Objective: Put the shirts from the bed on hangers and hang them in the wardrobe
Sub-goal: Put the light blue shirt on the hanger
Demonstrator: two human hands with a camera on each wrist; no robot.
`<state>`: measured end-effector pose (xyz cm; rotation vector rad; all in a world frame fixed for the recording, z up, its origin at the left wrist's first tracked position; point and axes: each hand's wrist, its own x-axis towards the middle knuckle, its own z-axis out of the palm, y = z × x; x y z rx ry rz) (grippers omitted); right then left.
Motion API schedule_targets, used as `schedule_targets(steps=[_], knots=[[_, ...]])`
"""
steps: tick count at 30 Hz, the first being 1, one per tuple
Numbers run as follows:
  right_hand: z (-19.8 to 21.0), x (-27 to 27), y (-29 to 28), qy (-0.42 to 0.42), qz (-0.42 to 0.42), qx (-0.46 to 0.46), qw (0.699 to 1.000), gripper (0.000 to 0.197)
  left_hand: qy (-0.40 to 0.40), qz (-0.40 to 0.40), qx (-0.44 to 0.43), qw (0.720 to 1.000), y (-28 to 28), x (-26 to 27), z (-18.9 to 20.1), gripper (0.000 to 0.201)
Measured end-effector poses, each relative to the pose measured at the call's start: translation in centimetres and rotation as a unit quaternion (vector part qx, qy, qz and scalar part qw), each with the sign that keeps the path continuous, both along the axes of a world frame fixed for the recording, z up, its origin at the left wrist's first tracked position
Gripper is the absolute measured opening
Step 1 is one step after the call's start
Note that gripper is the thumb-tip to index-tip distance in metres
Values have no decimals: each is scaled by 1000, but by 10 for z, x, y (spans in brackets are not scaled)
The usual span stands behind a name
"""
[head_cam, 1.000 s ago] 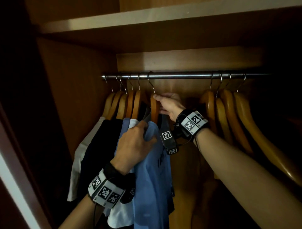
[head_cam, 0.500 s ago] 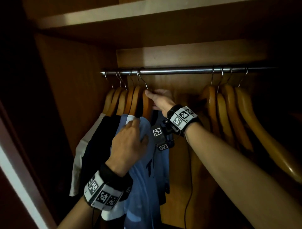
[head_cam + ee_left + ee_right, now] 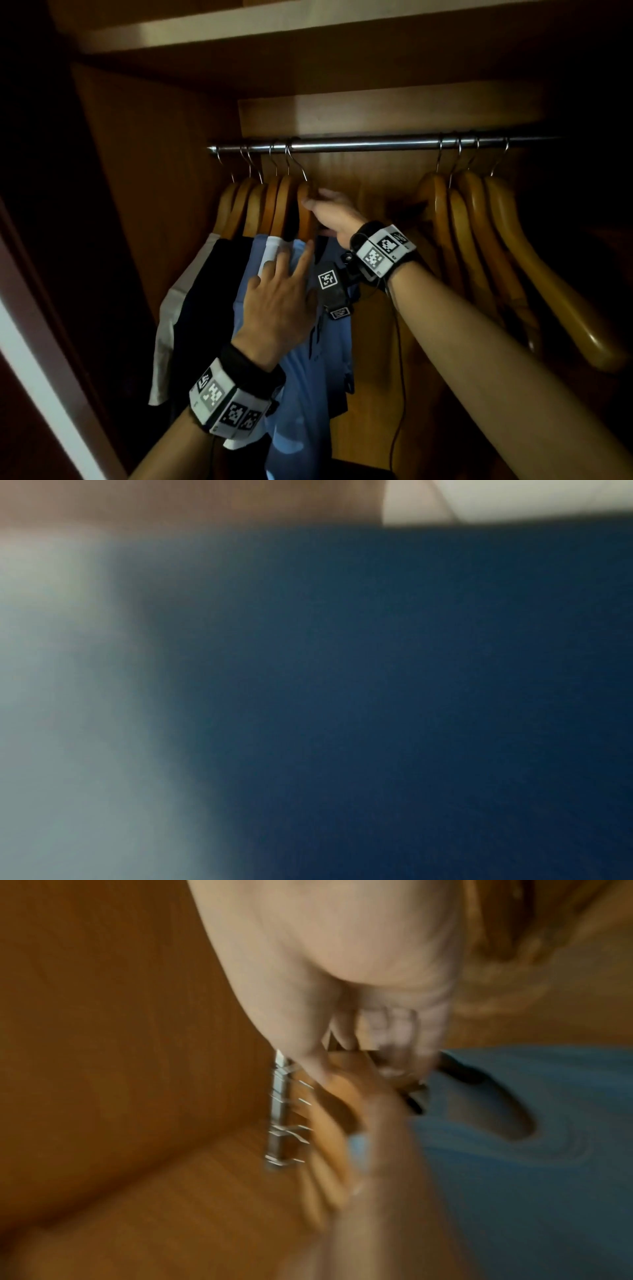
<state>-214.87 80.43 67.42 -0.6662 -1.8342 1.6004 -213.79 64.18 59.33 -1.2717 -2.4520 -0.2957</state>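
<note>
A light blue shirt (image 3: 308, 377) hangs on a wooden hanger (image 3: 304, 209) whose hook sits on the steel rail (image 3: 359, 144), close against several other hung shirts. My right hand (image 3: 325, 210) holds that hanger's top, thumb on the front and fingers behind. The right wrist view is blurred but shows the curled fingers (image 3: 394, 1047) on the hanger (image 3: 342, 1096) beside the blue shirt (image 3: 531, 1177). My left hand (image 3: 284, 274) lies with straight, spread fingers against the blue shirt's shoulder and holds nothing. The left wrist view shows only blurred blue fabric (image 3: 377, 696).
Several empty wooden hangers (image 3: 479, 246) hang at the rail's right end, with a bare stretch of rail between the two groups. A shelf (image 3: 239, 27) runs above. The wardrobe's side wall (image 3: 144, 205) is at the left, its door edge (image 3: 34, 359) at lower left.
The hanger with the blue shirt has slid left along the rail up to the other hung shirts. My left hand has let go of the shirt's shoulder and spread its fingers.
</note>
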Motion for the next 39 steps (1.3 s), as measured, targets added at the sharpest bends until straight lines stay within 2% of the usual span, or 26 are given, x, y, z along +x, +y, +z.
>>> schedule_targets(steps=[4, 8, 10, 12, 14, 16, 19, 21, 25, 28, 29, 32, 34, 39], knots=[[0, 42, -2, 32, -18, 4, 999, 58, 19, 12, -10, 1000, 4, 3, -1, 80], [-2, 98, 2, 64, -88, 67, 992, 69, 55, 29, 14, 998, 13, 21, -1, 75], [-4, 128, 5, 69, -121, 90, 986, 69, 78, -1, 59, 995, 21, 36, 1, 64], [-6, 153, 8, 74, -152, 106, 980, 69, 82, -66, 114, 988, 33, 51, 0, 44], [-8, 172, 10, 81, -174, 111, 975, 69, 5, -131, 127, 983, 43, 71, 2, 30], [-13, 186, 13, 72, -188, 115, 973, 67, -115, -182, 96, 972, 56, 89, -1, 26], [-22, 204, 16, 41, -180, 99, 978, 59, -249, -247, 88, 932, 87, 107, -17, 42], [-25, 214, 17, 27, -170, 77, 982, 62, -337, -268, 111, 896, 106, 113, -28, 48], [-28, 224, 20, -21, -146, 72, 986, 62, -440, -331, 176, 816, 123, 117, -41, 22], [-32, 225, 25, -35, -140, 69, 987, 63, -531, -354, 150, 755, 126, 119, -38, 22], [-33, 224, 27, -34, -142, 67, 987, 62, -553, -350, 138, 744, 125, 118, -37, 23], [-35, 222, 34, -32, -137, 62, 988, 59, -556, -353, 122, 743, 120, 116, -32, 24], [-37, 219, 37, -34, -126, 64, 989, 59, -556, -347, 132, 744, 118, 115, -34, 23], [-37, 213, 42, -17, -117, 55, 991, 58, -572, -348, 166, 724, 111, 113, -35, 24]])
